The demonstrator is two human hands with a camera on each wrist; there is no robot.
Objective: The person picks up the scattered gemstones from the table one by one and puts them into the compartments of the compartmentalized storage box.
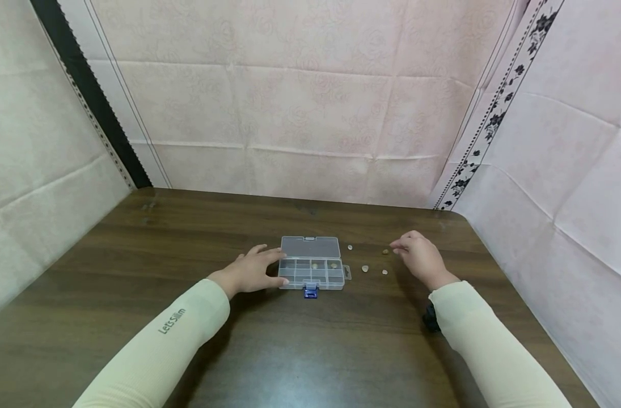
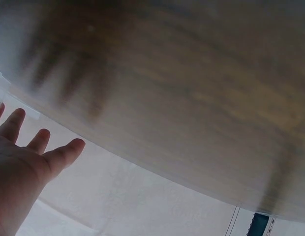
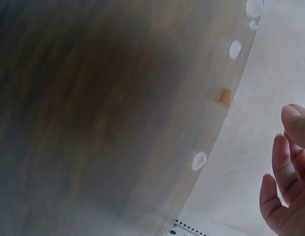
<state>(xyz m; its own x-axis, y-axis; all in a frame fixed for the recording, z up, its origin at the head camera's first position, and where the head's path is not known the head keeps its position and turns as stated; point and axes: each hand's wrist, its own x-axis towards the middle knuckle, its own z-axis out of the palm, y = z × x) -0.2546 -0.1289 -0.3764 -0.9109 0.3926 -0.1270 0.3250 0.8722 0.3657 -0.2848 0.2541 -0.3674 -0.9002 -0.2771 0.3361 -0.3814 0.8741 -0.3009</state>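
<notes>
A clear plastic compartment box (image 1: 311, 281) lies on the table with its lid (image 1: 311, 247) folded back and a blue latch (image 1: 311, 293) at the front. Small stones sit in two of its back-row compartments. My left hand (image 1: 254, 271) rests at the box's left side, its thumb and index finger touching the edge; its fingers look spread in the left wrist view. To the right, my right hand (image 1: 417, 258) hovers beside a small amber stone (image 1: 385, 251). Its thumb and index finger come close together, with no held thing visible between them.
Between box and right hand lie a pale stone (image 1: 364, 268), a smaller one (image 1: 384, 272) and another (image 1: 350, 247) farther back. The brown wooden table (image 1: 310, 351) is bordered by patterned cloth (image 1: 310, 113) at the back and both sides.
</notes>
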